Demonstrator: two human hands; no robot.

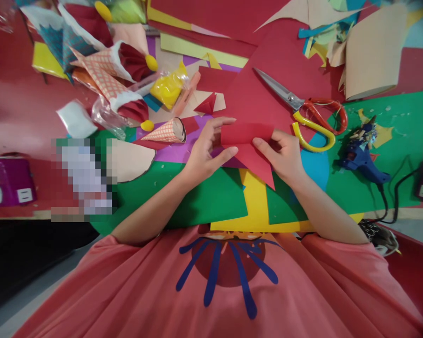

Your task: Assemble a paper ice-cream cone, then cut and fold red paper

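A piece of red paper point(246, 134), curled over at its top, is between my two hands in the middle. My right hand point(285, 152) pinches its right side between thumb and fingers. At its left edge my left hand point(206, 152) is spread, thumb and fingers apart, with nothing gripped between them. A pointed red flap hangs below the curled part. To the left lies a small checked paper cone point(165, 130). Large scissors point(296, 103) with red and yellow handles lie partly open beyond my right hand.
A blue glue gun point(364, 159) with a cable rests on green card point(405, 126) at right. Checked cones with red tops point(109, 65) and bagged yellow material point(167, 89) lie upper left. A beige roll point(373, 51) stands upper right. Yellow card point(257, 206) is near my body.
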